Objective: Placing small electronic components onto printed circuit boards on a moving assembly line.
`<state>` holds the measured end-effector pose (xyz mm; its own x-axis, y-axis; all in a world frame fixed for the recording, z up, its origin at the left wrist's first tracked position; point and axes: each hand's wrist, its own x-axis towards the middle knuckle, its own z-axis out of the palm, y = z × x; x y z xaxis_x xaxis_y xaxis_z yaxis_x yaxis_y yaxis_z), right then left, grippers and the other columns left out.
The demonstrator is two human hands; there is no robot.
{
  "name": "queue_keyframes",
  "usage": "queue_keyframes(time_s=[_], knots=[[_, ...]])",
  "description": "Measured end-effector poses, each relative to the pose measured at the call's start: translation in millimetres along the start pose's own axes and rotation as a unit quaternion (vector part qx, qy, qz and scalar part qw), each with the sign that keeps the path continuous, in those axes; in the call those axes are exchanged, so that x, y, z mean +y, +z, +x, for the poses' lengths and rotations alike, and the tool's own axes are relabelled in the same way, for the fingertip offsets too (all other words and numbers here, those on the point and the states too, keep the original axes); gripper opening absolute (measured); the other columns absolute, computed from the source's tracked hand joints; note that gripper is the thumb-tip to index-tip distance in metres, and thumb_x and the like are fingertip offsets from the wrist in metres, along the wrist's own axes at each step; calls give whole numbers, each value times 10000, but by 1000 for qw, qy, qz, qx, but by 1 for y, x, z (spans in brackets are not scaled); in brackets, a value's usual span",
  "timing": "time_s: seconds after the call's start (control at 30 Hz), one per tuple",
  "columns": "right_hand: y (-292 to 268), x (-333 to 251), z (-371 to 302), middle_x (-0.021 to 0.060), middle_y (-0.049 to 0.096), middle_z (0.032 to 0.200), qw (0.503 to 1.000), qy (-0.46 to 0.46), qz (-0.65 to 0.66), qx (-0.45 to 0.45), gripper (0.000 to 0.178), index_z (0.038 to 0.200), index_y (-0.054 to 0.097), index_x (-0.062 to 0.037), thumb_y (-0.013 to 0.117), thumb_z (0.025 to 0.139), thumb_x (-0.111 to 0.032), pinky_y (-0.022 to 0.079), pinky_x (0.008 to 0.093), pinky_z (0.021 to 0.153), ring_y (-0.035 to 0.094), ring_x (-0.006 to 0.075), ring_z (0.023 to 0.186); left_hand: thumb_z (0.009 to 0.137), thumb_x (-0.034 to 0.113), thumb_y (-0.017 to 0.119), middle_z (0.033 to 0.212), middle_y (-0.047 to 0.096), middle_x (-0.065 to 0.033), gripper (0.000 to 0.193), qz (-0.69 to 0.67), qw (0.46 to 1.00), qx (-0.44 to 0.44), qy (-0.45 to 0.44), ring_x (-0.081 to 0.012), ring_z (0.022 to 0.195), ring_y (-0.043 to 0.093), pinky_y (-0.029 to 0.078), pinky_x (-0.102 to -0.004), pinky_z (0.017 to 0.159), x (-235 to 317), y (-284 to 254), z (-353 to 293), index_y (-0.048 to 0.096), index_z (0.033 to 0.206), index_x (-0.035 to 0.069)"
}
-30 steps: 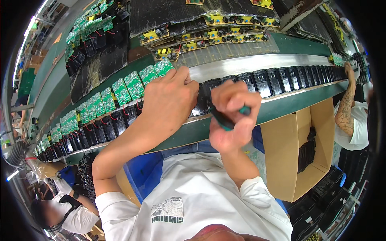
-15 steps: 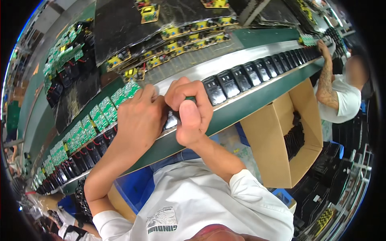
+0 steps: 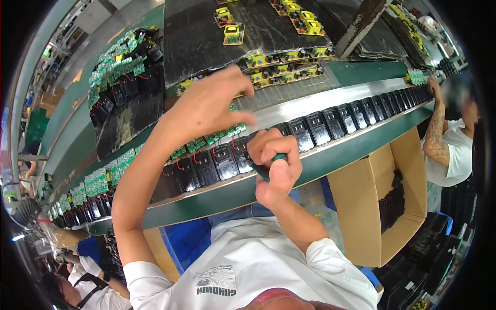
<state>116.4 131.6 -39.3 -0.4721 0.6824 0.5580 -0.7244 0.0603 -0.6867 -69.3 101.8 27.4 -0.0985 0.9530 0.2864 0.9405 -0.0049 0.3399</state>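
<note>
My left hand (image 3: 209, 108) hovers over the row with its thumb and fingers apart, and nothing shows between them. Beneath it lie green circuit boards (image 3: 216, 137), joined by red wires to black plastic cases (image 3: 226, 161). My right hand (image 3: 277, 165) is closed around a tool with a dark green handle (image 3: 279, 156); its working end is hidden, so its kind cannot be told. That fist is right over the row, next to an open black case (image 3: 301, 133). To the right, more such cases stand side by side along the pale metal strip (image 3: 289, 111).
Behind the row, black sheets (image 3: 196, 46) carry boards with yellow transformers (image 3: 233, 34). Wired cases are heaped at the far left (image 3: 121, 77). A metal post (image 3: 361, 28) rises at the back. A cardboard box (image 3: 356, 201) sits at right, near a co-worker (image 3: 449, 144).
My left hand has lifted off the row and opened, moving away from my right hand. My right fist still grips the green handle. The view has shifted, uncovering wired cases between my arms.
</note>
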Motion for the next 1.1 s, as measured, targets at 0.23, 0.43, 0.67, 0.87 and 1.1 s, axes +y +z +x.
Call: queue_keyframes(time_s=[0.23,0.43,0.67,0.87,1.1], knots=[[6,-23,0,66,496,833,998,-40,39,25,123,984,478,-110,488,951,-229,352,332,632,387,170,713,877,381,747,766,731,-77,369,321,907,149,-231,-360,702,710,560,-452,705,-11,-26,95,660,1012,49],[-13,-54,11,69,534,903,997,-41,65,6,158,1090,522,-108,528,967,-207,378,318,666,422,170,746,882,391,780,796,721,-154,588,238,944,130,-188,-380,735,736,578,-436,678,-43,-29,96,508,1134,-65],[-19,-80,39,91,614,1091,964,18,-264,33,461,1360,592,-79,674,908,-31,439,280,783,497,169,841,772,117,789,1040,647,-82,724,-26,985,128,-113,-249,812,662,548,-366,746,50,-37,-2,483,1428,95],[-7,-71,49,105,608,1156,924,11,-377,-55,464,1272,730,-47,777,813,7,448,274,809,521,174,889,725,1,759,1242,649,-107,942,-91,990,85,-70,-271,828,652,564,-361,705,89,-38,-54,364,1577,73],[0,-67,44,137,606,1162,899,-65,-418,-115,320,1095,803,-77,825,783,-15,490,302,793,574,196,942,709,10,751,1244,633,-145,982,37,992,107,55,-276,858,648,581,-320,684,88,-43,-61,320,1591,-4]])
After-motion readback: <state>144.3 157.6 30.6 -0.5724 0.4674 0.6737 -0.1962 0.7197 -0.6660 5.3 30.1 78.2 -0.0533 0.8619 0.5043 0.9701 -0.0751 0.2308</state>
